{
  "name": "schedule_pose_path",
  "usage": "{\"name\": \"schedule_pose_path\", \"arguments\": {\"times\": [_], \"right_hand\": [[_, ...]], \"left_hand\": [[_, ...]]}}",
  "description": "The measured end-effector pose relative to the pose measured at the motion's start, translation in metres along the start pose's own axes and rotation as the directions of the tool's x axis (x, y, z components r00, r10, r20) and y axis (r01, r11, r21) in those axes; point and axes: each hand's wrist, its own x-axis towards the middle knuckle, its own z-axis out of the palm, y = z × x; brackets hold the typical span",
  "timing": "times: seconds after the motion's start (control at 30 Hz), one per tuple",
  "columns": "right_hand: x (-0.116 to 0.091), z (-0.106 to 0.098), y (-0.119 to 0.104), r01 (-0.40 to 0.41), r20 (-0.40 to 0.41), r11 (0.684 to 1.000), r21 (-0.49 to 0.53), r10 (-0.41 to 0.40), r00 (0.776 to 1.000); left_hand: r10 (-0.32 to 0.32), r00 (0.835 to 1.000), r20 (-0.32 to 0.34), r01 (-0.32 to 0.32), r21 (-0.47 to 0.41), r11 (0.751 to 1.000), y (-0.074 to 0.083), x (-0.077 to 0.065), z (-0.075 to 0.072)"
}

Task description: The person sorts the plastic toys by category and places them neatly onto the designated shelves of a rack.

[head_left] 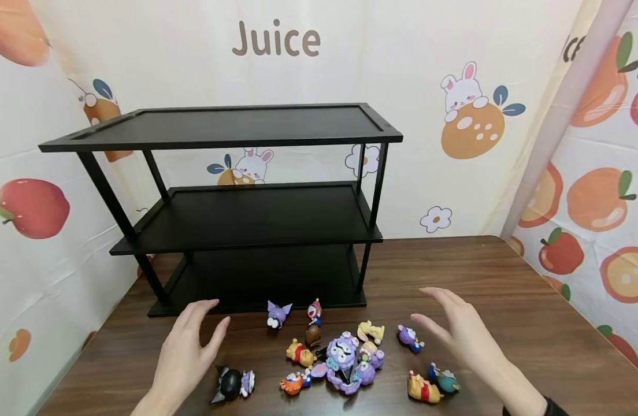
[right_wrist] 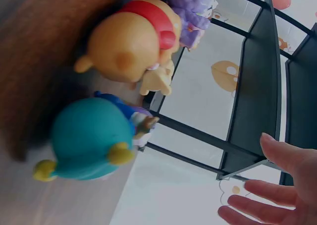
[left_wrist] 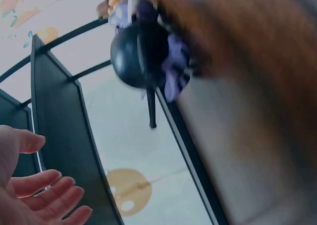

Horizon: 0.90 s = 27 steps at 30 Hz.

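My left hand (head_left: pixel 184 352) is held with fingers spread and nothing in its grasp, near a toy figure with a glossy black head (head_left: pixel 229 383) at the front left. On the other side, my right hand (head_left: pixel 462 332) also holds nothing, its thumb apart from the fingers. Closest to it are a small purple figure (head_left: pixel 410 338), a yellow bear figure in red (head_left: pixel 424 389) and a teal-headed figure (head_left: pixel 446 381). Between the hands lies a large purple figure (head_left: pixel 342 353), with another yellow bear figure (head_left: pixel 300 353) and an orange-haired figure (head_left: pixel 292 383) beside it.
A black three-tier shelf (head_left: pixel 246 216) stands behind the figures on the brown wooden table (head_left: pixel 428 266). Along its front edge are a purple eared figure (head_left: pixel 278 315) and a red-hatted figure (head_left: pixel 314 311). Fruit-print curtains (head_left: pixel 392 69) enclose the table.
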Motion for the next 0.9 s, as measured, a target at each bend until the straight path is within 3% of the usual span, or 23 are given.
{"name": "schedule_pose_path", "arguments": {"times": [0.13, 0.27, 0.4, 0.5, 0.7, 0.9], "right_hand": [[0.009, 0.001, -0.004, 0.053, -0.083, 0.999, 0.006, -0.052, 0.995], [0.021, 0.002, -0.008, 0.142, -0.184, 0.99, 0.017, -0.136, 0.974], [0.035, 0.005, -0.014, 0.193, -0.244, 0.98, 0.053, -0.175, 0.954], [0.047, 0.009, -0.018, 0.187, -0.259, 0.979, 0.084, -0.16, 0.952], [0.07, 0.014, -0.026, 0.119, -0.255, 0.976, 0.183, -0.07, 0.965], [0.091, 0.018, -0.031, 0.056, -0.212, 0.953, 0.299, 0.009, 0.977]], "left_hand": [[0.057, 0.991, -0.119, -0.06, -0.026, 0.998, -0.007, 0.009, -0.002], [0.094, 0.967, -0.238, -0.114, -0.069, 0.991, -0.017, 0.019, -0.008], [0.069, 0.925, -0.373, -0.127, -0.134, 0.983, -0.025, 0.034, -0.015], [0.036, 0.887, -0.46, -0.126, -0.166, 0.978, -0.032, 0.045, -0.019], [-0.04, 0.84, -0.541, -0.075, -0.188, 0.979, -0.048, 0.064, -0.025], [-0.091, 0.821, -0.563, -0.023, -0.192, 0.981, -0.059, 0.077, -0.03]]}}
